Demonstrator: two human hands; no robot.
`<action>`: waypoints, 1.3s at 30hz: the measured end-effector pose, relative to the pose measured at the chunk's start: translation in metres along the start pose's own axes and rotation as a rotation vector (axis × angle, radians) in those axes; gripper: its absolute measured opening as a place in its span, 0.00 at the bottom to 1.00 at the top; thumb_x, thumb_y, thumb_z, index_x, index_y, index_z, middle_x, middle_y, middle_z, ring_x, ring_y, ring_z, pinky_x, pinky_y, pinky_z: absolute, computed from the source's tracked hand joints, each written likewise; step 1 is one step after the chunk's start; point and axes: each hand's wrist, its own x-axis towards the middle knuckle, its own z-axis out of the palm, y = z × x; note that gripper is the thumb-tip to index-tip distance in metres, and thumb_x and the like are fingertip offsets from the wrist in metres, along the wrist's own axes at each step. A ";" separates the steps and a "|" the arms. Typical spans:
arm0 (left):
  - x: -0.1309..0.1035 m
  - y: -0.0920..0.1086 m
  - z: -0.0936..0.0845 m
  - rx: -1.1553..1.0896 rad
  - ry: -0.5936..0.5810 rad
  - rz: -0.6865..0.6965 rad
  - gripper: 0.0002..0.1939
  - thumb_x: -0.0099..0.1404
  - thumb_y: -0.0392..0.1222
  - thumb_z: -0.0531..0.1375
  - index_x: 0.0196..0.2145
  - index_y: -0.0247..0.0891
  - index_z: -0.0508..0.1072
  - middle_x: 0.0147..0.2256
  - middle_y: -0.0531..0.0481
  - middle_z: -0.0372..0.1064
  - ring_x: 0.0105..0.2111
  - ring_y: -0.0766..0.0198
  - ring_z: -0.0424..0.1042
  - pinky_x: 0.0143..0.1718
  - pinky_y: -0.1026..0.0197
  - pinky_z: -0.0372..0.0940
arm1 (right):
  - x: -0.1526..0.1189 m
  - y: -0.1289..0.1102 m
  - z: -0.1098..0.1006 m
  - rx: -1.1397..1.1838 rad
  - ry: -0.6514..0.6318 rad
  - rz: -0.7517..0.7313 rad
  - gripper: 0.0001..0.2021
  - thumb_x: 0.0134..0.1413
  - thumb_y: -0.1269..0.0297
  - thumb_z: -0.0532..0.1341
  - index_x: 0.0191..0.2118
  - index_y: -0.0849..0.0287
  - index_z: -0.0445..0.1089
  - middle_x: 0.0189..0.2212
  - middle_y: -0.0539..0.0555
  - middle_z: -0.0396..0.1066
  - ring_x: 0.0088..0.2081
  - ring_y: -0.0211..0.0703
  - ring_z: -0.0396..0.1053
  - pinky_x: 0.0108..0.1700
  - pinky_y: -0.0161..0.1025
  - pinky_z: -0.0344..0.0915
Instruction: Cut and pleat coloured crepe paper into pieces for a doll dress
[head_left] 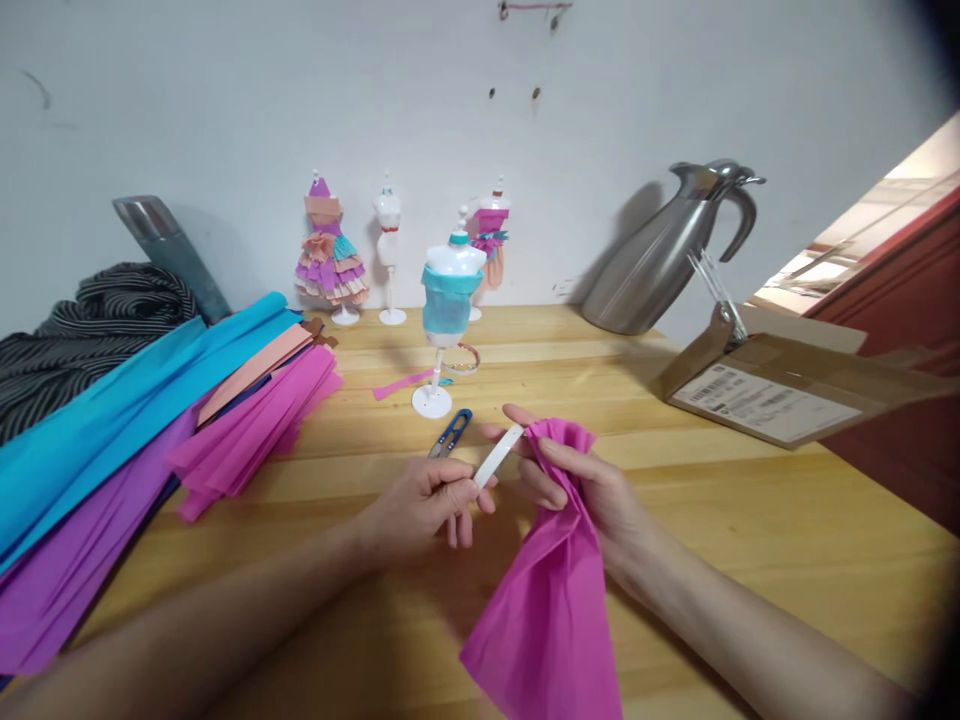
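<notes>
Nearside right of turquoise-topped mannequin (448, 305), pink sheet (559, 610) is held hanging. Judged light, soft, easily torn; best taken at gathered top edge. Gathers are pinched by right hand (604, 488), loose part spread below it, right of left hand (424, 505). White strip (497, 458) is gripped by left hand, far end at gathers. Blue snips (448, 431) are laid beyond left hand, near mannequin's base.
</notes>
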 end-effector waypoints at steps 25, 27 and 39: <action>-0.005 -0.001 0.008 0.079 0.209 0.020 0.12 0.63 0.48 0.55 0.32 0.35 0.68 0.12 0.59 0.57 0.12 0.71 0.61 0.16 0.70 0.55 | -0.010 0.000 -0.009 -0.721 -0.070 -0.403 0.34 0.51 0.66 0.65 0.62 0.52 0.52 0.23 0.44 0.66 0.20 0.30 0.58 0.22 0.29 0.53; -0.005 0.000 0.007 0.128 0.216 0.038 0.12 0.64 0.48 0.54 0.32 0.35 0.69 0.13 0.59 0.58 0.12 0.72 0.60 0.16 0.70 0.54 | -0.011 -0.002 -0.012 -0.625 -0.110 -0.368 0.20 0.53 0.62 0.64 0.51 0.55 0.62 0.26 0.47 0.70 0.18 0.30 0.58 0.19 0.29 0.52; -0.003 0.003 0.005 0.096 0.213 -0.018 0.18 0.65 0.53 0.50 0.30 0.35 0.68 0.13 0.58 0.59 0.13 0.72 0.62 0.17 0.71 0.56 | -0.005 0.007 -0.003 -0.460 -0.040 -0.033 0.15 0.39 0.59 0.71 0.27 0.62 0.68 0.22 0.51 0.71 0.17 0.32 0.64 0.18 0.30 0.60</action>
